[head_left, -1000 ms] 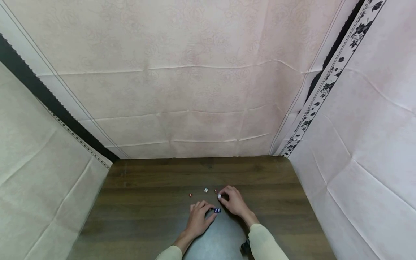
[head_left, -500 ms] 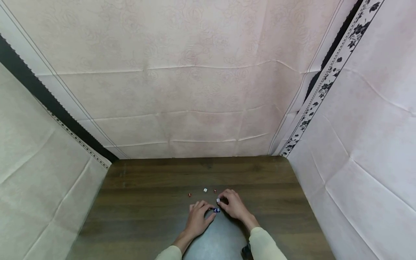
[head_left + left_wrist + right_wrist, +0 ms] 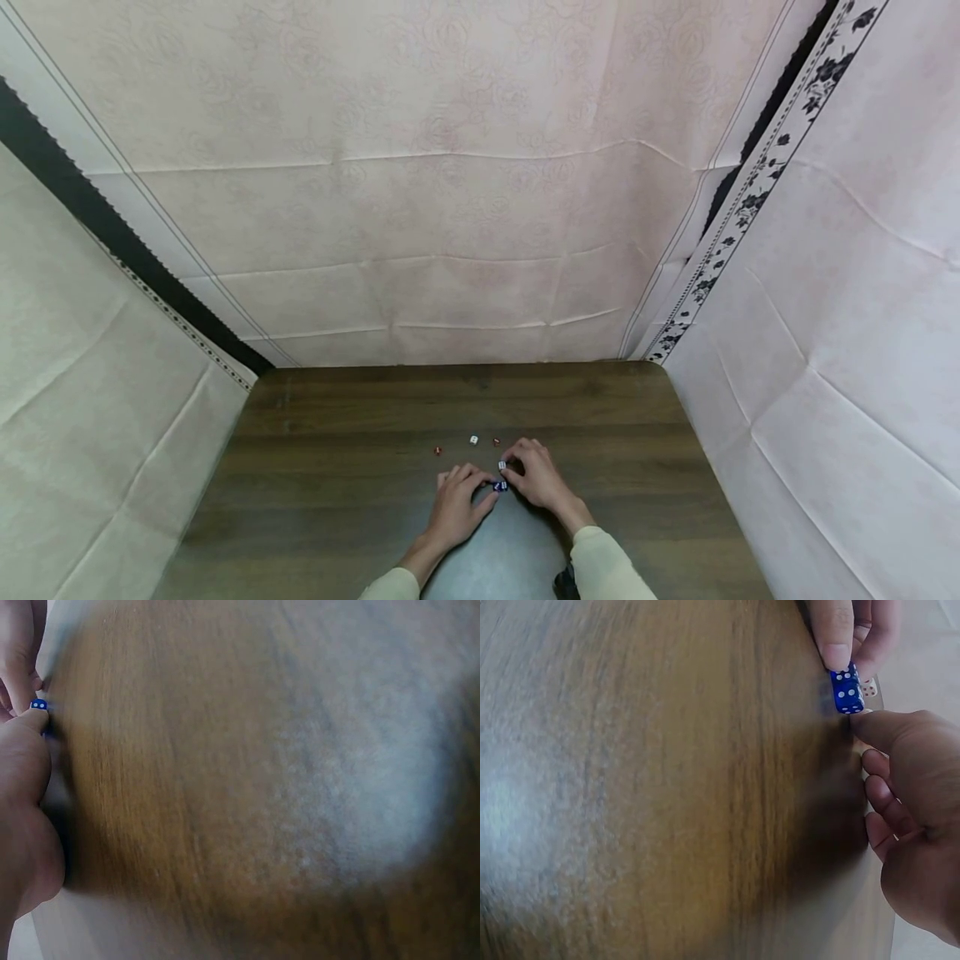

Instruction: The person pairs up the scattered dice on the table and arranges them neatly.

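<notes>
Two blue dice (image 3: 500, 486) with white pips stand side by side on the wooden table, also visible as blue dice (image 3: 847, 691) in the right wrist view. My left hand (image 3: 454, 505) holds them at their left end between thumb and forefinger. Just beyond, my right hand (image 3: 542, 478) pinches a white die (image 3: 502, 465) between thumb and forefinger. In the right wrist view this white die (image 3: 869, 688) shows partly behind the blue ones. The left wrist view catches only one blue die (image 3: 40, 705) at the fingertips.
Farther back on the table (image 3: 337, 467) lie a white die (image 3: 474, 440), a red die (image 3: 497, 442) and another red die (image 3: 438, 451) to the left. Pale cloth hangs (image 3: 450, 208) behind the table and at both sides. A black object (image 3: 566, 582) shows beside the right sleeve.
My right hand has drawn the white die toward me, closer to the blue dice. The left hand stays at the blue dice, almost unmoved.
</notes>
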{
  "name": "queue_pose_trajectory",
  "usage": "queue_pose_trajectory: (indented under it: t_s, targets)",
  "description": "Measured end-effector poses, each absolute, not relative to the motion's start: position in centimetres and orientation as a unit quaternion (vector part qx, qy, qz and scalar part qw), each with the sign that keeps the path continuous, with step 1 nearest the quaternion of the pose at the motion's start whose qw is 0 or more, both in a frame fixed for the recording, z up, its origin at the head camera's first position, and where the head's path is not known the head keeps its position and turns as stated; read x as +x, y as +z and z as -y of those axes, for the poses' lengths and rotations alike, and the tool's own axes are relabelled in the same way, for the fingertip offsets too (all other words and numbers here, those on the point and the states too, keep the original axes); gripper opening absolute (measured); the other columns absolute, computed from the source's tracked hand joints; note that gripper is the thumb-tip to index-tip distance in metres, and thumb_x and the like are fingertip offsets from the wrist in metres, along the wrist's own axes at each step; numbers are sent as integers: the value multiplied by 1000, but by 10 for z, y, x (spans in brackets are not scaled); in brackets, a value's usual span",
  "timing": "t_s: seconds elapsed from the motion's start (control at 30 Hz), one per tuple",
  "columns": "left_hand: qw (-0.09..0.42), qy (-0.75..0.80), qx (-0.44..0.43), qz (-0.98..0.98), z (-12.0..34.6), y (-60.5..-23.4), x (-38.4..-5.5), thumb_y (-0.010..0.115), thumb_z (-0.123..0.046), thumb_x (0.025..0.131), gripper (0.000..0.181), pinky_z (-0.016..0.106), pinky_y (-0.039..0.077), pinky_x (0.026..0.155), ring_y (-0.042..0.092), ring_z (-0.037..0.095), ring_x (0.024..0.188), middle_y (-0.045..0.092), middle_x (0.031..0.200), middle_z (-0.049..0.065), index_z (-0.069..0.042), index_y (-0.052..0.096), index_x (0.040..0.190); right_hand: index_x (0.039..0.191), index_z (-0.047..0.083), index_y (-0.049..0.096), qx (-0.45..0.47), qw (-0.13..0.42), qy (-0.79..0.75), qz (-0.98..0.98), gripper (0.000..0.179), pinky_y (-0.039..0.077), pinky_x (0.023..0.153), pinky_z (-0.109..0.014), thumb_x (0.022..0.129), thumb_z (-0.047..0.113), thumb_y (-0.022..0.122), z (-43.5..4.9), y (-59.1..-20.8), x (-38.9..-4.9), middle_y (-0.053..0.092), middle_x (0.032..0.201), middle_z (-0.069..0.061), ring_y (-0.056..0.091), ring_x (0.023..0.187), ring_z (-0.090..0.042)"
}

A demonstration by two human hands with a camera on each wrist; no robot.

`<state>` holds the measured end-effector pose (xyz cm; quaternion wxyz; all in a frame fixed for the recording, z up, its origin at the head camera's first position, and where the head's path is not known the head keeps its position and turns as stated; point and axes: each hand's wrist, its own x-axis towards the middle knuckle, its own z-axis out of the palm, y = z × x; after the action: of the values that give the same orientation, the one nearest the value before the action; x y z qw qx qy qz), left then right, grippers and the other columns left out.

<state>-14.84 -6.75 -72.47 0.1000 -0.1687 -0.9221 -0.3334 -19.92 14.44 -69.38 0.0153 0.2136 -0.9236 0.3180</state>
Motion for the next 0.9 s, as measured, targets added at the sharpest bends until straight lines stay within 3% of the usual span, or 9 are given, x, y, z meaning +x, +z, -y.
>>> queue_pose_trajectory:
  t_s: [0.9]
  targets:
    - [101, -326, -168, 925, 67, -725, -149, 92, -32, 97, 19, 41, 38, 91, 58, 8, 94, 73, 106, -9, -26, 84, 114, 112, 16, 83, 205, 11, 334, 920, 13, 50, 101, -50, 100, 15, 88, -146, -699, -200, 74, 110, 1, 66, 106, -20]
